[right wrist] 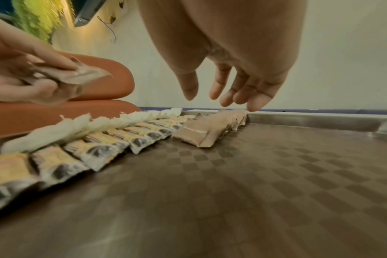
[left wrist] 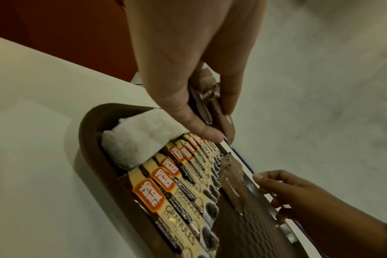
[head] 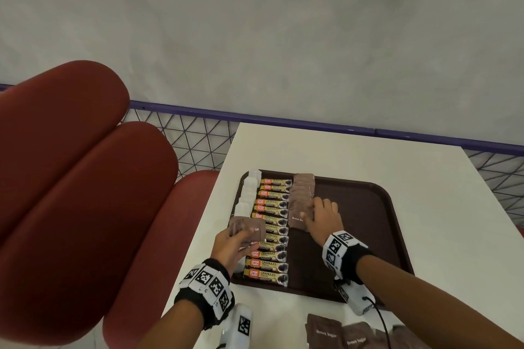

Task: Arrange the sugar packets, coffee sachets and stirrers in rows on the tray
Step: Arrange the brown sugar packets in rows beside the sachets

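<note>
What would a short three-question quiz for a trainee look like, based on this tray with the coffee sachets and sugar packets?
1. True or false: the left hand holds brown sugar packets in its grip.
2. Which row lies between the white packets and the brown sugar row on the tray?
A. stirrers
B. coffee sachets
C. napkins
3. Fill in: the right hand, fingers straight, reaches over the ____ sugar row.

Key: 1 true; 2 B; 3 brown.
</note>
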`<state>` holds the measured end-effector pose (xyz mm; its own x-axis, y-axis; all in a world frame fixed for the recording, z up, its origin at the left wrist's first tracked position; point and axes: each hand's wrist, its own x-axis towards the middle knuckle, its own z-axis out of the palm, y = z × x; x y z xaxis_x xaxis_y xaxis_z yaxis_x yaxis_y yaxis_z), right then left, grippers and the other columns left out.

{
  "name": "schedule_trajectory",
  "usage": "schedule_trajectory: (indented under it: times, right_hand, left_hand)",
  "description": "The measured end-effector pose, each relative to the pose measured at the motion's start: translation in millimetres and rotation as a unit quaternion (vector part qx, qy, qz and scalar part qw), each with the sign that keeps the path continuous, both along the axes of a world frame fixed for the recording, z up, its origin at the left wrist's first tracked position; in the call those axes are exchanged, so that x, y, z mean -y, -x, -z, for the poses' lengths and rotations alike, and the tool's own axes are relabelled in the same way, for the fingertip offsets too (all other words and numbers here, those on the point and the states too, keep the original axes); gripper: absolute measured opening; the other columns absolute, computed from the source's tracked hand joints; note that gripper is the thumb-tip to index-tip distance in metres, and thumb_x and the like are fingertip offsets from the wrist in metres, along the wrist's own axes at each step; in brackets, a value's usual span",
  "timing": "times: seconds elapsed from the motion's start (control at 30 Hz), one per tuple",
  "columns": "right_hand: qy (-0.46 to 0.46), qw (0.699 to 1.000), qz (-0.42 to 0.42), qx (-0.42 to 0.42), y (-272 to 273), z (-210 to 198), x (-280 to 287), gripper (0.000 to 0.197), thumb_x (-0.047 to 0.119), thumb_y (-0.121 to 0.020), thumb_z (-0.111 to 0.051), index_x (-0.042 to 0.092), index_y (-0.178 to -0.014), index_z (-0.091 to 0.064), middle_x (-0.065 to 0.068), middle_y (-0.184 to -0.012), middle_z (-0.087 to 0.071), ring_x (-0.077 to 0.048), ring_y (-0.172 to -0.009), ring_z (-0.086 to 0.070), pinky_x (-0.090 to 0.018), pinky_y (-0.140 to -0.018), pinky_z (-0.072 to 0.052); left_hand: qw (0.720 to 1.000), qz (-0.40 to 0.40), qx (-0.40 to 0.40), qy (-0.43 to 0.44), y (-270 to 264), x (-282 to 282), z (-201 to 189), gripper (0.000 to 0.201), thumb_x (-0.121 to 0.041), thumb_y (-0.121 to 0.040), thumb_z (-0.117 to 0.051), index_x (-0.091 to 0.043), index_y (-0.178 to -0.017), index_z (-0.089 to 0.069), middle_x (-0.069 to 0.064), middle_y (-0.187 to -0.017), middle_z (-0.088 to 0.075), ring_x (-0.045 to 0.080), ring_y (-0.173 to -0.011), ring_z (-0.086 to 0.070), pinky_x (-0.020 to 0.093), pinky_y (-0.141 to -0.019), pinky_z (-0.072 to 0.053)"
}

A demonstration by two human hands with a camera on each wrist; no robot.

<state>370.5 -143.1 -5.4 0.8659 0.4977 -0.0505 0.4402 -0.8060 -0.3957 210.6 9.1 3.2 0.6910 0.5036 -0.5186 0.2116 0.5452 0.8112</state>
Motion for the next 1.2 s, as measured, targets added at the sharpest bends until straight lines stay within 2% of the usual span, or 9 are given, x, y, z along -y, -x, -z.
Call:
schedule_trajectory:
  times: [0.2, 0.37, 0.5, 0.6, 0.7, 0.93, 1.03, 1.13, 1.2]
  right_hand:
    - [-0.143, 0.981, -0.076, -0.107, 20.2, -12.4, -2.0, 0.019, 0.025, -0.089, -0.056, 0.013, -0.104, -0.057, 0.002, -0.101, -0.049, -0.016, -0.101, -0.044, -0.024, -0.085, -0.039]
    - [-0.236, 0.923, -0.090, -0.291, 41.5, -25.9, -7.1, 0.029, 0.016, -0.090, -0.057, 0.004, -0.116, -0.052, -0.002, -0.094, -0.053, -0.001, -0.077, -0.050, 0.000, -0.063, -0.040]
    - [-0.235, 0.907, -0.093, -0.338, 46.7, -18.9, -10.1, 0.026, 0.019, -0.087, -0.061, 0.005, -0.109, -0.056, -0.005, -0.096, -0.060, -0.003, -0.078, -0.055, -0.008, -0.066, -0.045]
    - [-0.269, 0.890, -0.069, -0.362, 46.9, -18.3, -9.7, 0.009, 0.013, -0.087, -0.061, 0.011, -0.089, -0.052, 0.000, -0.078, -0.057, -0.005, -0.067, -0.054, -0.006, -0.052, -0.043]
    - [-0.286, 0.883, -0.050, -0.368, 46.5, -18.3, -12.0, 0.015, 0.012, -0.087, -0.061, 0.015, -0.078, -0.049, 0.001, -0.072, -0.054, -0.007, -0.062, -0.052, -0.008, -0.047, -0.041]
    - [-0.261, 0.914, -0.052, -0.308, 36.7, -21.0, -15.4, 0.009, 0.008, -0.089, -0.057, 0.016, -0.084, -0.056, 0.004, -0.077, -0.055, -0.007, -0.070, -0.052, -0.010, -0.057, -0.041]
    - [-0.217, 0.947, 0.009, -0.236, 23.8, -19.6, -9.0, 0.007, 0.013, -0.088, -0.059, 0.018, -0.083, -0.060, 0.002, -0.086, -0.058, -0.013, -0.081, -0.054, -0.020, -0.070, -0.041]
    - [-0.199, 0.954, 0.064, -0.214, 10.7, -14.7, 0.0, 0.011, 0.015, -0.089, -0.058, 0.021, -0.080, -0.055, 0.001, -0.090, -0.059, -0.016, -0.087, -0.054, -0.026, -0.076, -0.040]
    - [-0.192, 0.953, 0.088, -0.218, 4.3, -11.0, 3.7, 0.008, 0.016, -0.089, -0.058, 0.020, -0.083, -0.054, 0.000, -0.091, -0.059, -0.016, -0.088, -0.055, -0.028, -0.078, -0.043]
  left_hand:
    - [0.999, 0.026, 0.010, -0.016, -4.7, 11.7, -5.7, 0.026, -0.004, -0.086, -0.062, -0.003, -0.111, -0.057, 0.014, -0.103, -0.064, 0.021, -0.089, -0.063, 0.021, -0.061, -0.057]
    - [0.998, 0.054, 0.019, -0.008, -8.7, 22.1, -7.6, 0.021, -0.005, -0.085, -0.063, -0.005, -0.106, -0.061, 0.016, -0.101, -0.067, 0.023, -0.089, -0.065, 0.027, -0.070, -0.055]
    - [0.997, 0.073, 0.022, -0.012, -8.9, 28.5, -8.8, 0.023, -0.007, -0.085, -0.063, -0.001, -0.108, -0.062, 0.020, -0.104, -0.068, 0.023, -0.089, -0.067, 0.024, -0.067, -0.055]
    - [0.997, 0.074, 0.023, -0.010, -7.7, 30.3, -8.7, 0.021, -0.005, -0.086, -0.062, -0.002, -0.106, -0.062, 0.021, -0.104, -0.067, 0.025, -0.090, -0.067, 0.024, -0.067, -0.056]
    - [0.997, 0.078, 0.024, -0.004, -6.8, 30.1, -8.4, 0.022, -0.003, -0.086, -0.062, -0.001, -0.107, -0.061, 0.022, -0.105, -0.067, 0.026, -0.091, -0.067, 0.026, -0.069, -0.056]
    - [0.998, 0.045, 0.027, 0.039, -11.7, 25.0, -6.4, 0.024, -0.010, -0.093, -0.051, -0.001, -0.115, -0.059, 0.022, -0.107, -0.063, 0.026, -0.090, -0.063, 0.031, -0.072, -0.056]
    - [0.998, 0.028, 0.027, 0.042, -11.2, 19.7, -2.6, 0.025, -0.008, -0.097, -0.041, 0.000, -0.115, -0.057, 0.022, -0.100, -0.063, 0.025, -0.086, -0.063, 0.031, -0.073, -0.055]
    - [0.999, 0.015, 0.023, 0.030, -8.6, 15.0, 1.7, 0.025, -0.007, -0.098, -0.041, 0.001, -0.116, -0.057, 0.021, -0.102, -0.065, 0.026, -0.090, -0.065, 0.032, -0.077, -0.055]
    - [1.000, 0.010, 0.020, 0.018, -7.0, 12.9, 3.0, 0.024, -0.006, -0.098, -0.042, 0.001, -0.117, -0.055, 0.022, -0.109, -0.064, 0.025, -0.091, -0.065, 0.028, -0.070, -0.057]
